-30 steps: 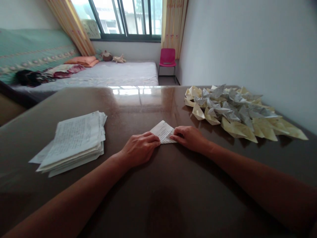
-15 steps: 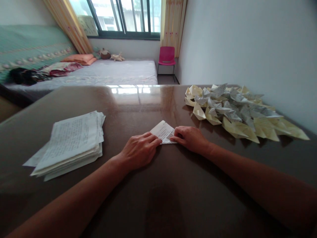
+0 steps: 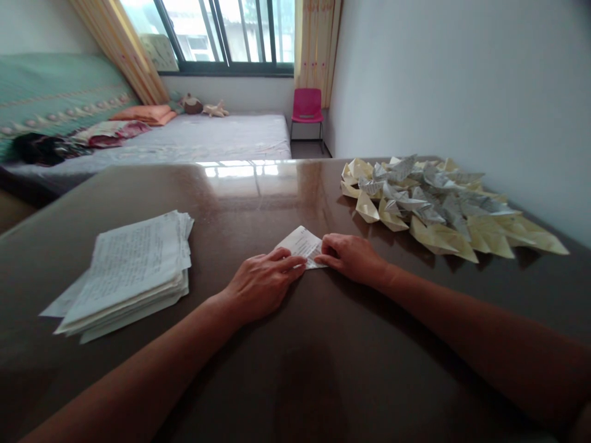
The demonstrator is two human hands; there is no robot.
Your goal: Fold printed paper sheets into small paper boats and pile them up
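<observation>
A small sheet of printed paper [image 3: 298, 240], folded to a pointed shape, lies on the brown table in front of me. My left hand [image 3: 265, 280] rests over its lower left part, fingers close together and pressed on the bottom edge. At the right corner, my right hand [image 3: 351, 255] has its thumb and curled forefinger closed on the paper. The fingertips of both hands hide parts of the lower edge. Printed lines show on the upper face between the hands.
A stack of written sheets [image 3: 124, 271] lies on the table [image 3: 240, 375] at the left. Many folded paper boats [image 3: 434, 203], cream and white, crowd the right side near the wall. Beyond the table are a bed [image 3: 221, 135] and a pink chair [image 3: 307, 106].
My left fingers have slid slightly right along the paper's lower edge, with the forefinger more apart from the others. My right hand stays at the corner. The view has shifted slightly.
</observation>
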